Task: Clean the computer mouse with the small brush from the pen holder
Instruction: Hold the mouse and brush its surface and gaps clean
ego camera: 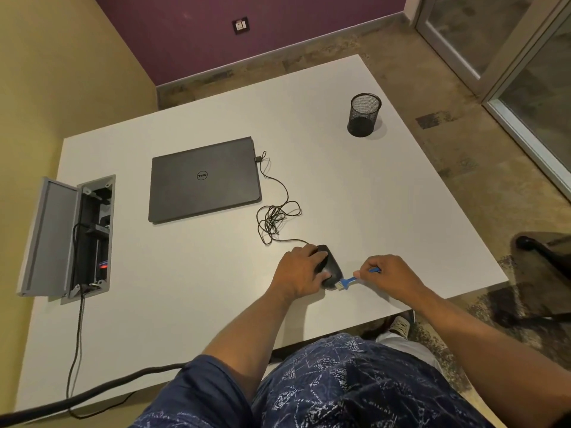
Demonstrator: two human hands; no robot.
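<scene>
Office: desk (401,196), laptop (204,180), mesh pen holder (364,115).

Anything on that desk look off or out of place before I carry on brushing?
Mostly tidy. The mouse cable lies in a loose tangle beside the closed laptop, and the desk's cable hatch at the left stands open.

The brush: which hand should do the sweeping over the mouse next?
Probably the right hand: it already pinches the blue brush, bristles at the mouse. The left hand grips the mouse steady.
</scene>
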